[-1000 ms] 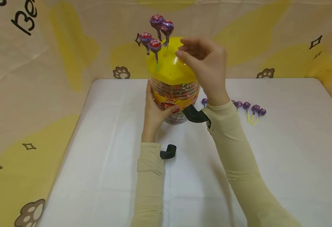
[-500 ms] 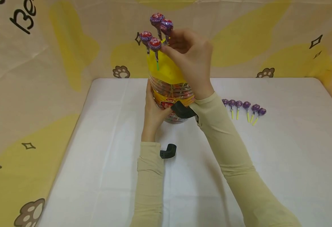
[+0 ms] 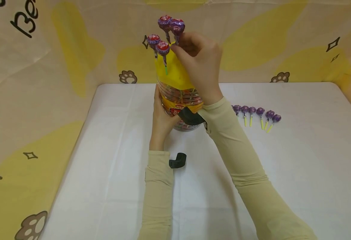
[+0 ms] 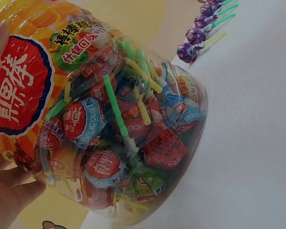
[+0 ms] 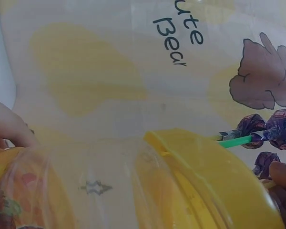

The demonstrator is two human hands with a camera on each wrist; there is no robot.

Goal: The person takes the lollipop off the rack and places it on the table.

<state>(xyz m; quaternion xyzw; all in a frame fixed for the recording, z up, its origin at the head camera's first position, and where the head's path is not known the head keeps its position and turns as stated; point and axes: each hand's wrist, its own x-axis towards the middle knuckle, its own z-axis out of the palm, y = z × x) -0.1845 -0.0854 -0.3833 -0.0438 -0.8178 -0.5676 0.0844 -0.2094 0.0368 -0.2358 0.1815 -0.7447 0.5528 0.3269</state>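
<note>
A clear plastic jar [image 3: 181, 95] with a yellow lid [image 3: 175, 75] and an orange label stands on the table, full of wrapped candies and coloured sticks, which show in the left wrist view. My left hand [image 3: 163, 125] holds its left side, thumb across the front. Several purple-and-red wrapped lollipops [image 3: 163, 48] stick up from the lid, heads on top. My right hand [image 3: 203, 61] is over the lid and pinches the rightmost lollipop [image 3: 177, 27] just below its head. In the right wrist view, the thumb [image 5: 282, 174] lies beside that lollipop, and a green stick [image 5: 236, 142] enters the lid.
To the right of the jar, several purple lollipops [image 3: 260, 111] with yellow sticks lie in a row on the white tabletop [image 3: 301, 160]. A patterned backdrop [image 3: 268, 40] rises behind the table. A dark wrist mount [image 3: 178, 160] sits by each sleeve.
My right hand has moved left over the lid, from apart to pinching the rightmost lollipop, which tilts slightly right. The left hand and jar stay in place.
</note>
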